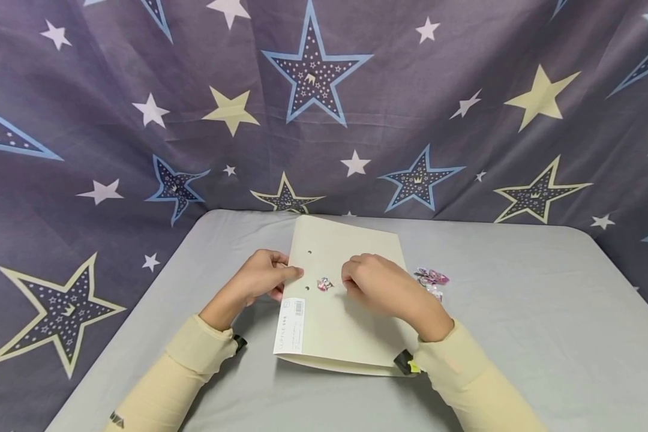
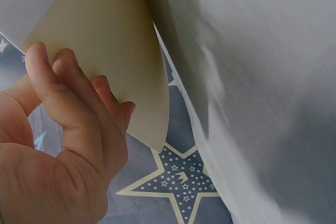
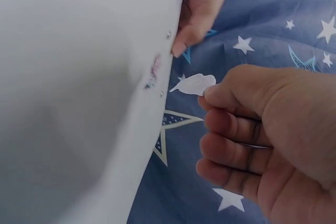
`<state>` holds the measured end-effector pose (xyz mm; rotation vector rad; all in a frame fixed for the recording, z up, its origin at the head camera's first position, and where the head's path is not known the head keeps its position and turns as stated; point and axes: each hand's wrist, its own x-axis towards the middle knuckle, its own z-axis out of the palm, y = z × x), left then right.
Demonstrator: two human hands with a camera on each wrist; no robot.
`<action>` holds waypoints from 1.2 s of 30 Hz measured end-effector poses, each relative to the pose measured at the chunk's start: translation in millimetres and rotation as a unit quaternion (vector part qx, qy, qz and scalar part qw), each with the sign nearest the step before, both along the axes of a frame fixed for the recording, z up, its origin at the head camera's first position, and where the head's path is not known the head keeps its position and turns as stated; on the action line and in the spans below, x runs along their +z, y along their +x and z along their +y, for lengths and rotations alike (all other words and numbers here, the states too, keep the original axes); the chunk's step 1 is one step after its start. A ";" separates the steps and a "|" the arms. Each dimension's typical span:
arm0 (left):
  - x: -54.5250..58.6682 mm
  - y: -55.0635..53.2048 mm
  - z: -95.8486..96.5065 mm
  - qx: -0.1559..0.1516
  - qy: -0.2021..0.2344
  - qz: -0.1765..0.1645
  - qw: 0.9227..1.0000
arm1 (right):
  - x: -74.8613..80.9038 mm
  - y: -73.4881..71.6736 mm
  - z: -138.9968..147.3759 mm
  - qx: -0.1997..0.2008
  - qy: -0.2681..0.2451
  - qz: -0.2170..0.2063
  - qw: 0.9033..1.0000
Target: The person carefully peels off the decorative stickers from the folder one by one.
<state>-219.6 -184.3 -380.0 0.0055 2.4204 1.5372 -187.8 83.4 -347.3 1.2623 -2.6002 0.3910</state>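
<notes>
A cream file folder (image 1: 351,336) lies tilted on the table, a white label (image 1: 290,327) near its lower left corner. My left hand (image 1: 264,276) grips its left edge, thumb on top and fingers underneath; those fingers show against the folder's underside (image 2: 126,56) in the left wrist view. Between thumb and index finger, my right hand (image 3: 268,129) pinches a small sticker (image 3: 195,84), white side showing, just off the folder's edge in the right wrist view. A small colourful sticker (image 1: 324,284) sits on the cover between that hand and the left edge.
Several shiny pink and purple stickers (image 1: 433,276) lie on the grey-covered table (image 1: 545,300), right of the folder. A clear, glittery one (image 1: 434,292) is partly behind the right forearm. Behind the table hangs a dark star-patterned cloth (image 1: 389,126).
</notes>
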 end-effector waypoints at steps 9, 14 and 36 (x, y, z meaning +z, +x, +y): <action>0.4 1.5 0.4 0.001 -0.003 -0.001 1.000 | 8.8 -6.5 19.9 -0.030 -0.024 -0.028 0.999; 0.3 1.4 -0.1 0.000 -0.002 0.001 1.000 | 12.7 -8.3 30.6 -0.050 -0.026 -0.059 0.997; -0.4 0.2 0.5 -0.004 0.001 0.005 1.000 | 18.7 -28.5 85.1 -0.107 -0.061 -0.134 0.983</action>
